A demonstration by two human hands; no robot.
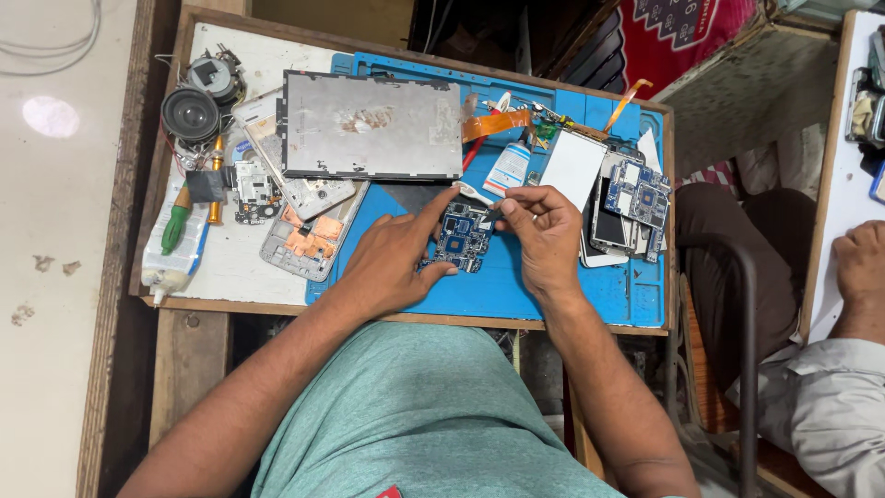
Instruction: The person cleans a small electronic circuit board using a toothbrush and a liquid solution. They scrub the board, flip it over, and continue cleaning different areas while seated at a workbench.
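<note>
Your left hand lies flat on the blue work mat, fingers spread: the forefinger stretches up and right past the upper edge of the circuit board, and the thumb presses against the board's lower edge. The board sits near the middle of the mat, between your two hands. It is small and roughly rectangular with an uneven outline, dark blue, and crowded with parts: a square chip near its centre, smaller silver and grey components around it, and paler metal patches toward its upper edge. Part of its left side is hidden under your left hand.

Your right hand hovers just right of the board, thumb and fingers drawn together in a pinch on a small dark tool whose tip points down toward the board's upper right corner. What kind of tool it is cannot be told.

Behind the board lies a large grey metal panel, touching the mat's upper left area. Right of it lie an orange ribbon cable and a white tube with blue markings. A white rectangular plate and a second blue circuit board rest near your right hand. On the white table left of the mat lie a phone frame with copper patches, a round black speaker and a clear bottle with a green cap. Another person's hand rests at the far right.
</note>
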